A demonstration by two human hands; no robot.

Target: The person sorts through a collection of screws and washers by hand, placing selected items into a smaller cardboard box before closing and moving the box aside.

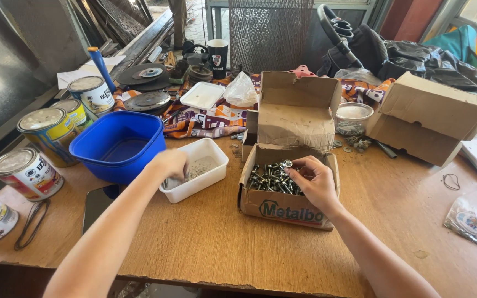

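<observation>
The wooden table (238, 243) carries everything, crowded towards the back. A blue tub (118, 144) sits left of centre, with 5 paint tins (49, 132) lined along the left edge and a closed cardboard box (429, 118) at the right. The open cardboard box (285, 190), flap up, keeps the screws (271, 179) together within easy reach; the right hand (317, 182) rests in it, fingers curled over the screws (whether it pinches one I cannot tell). Beside it, the left hand (169, 164) dips, loosely closed, into the white tray (195, 170). The hands stay apart, nothing between them.
</observation>
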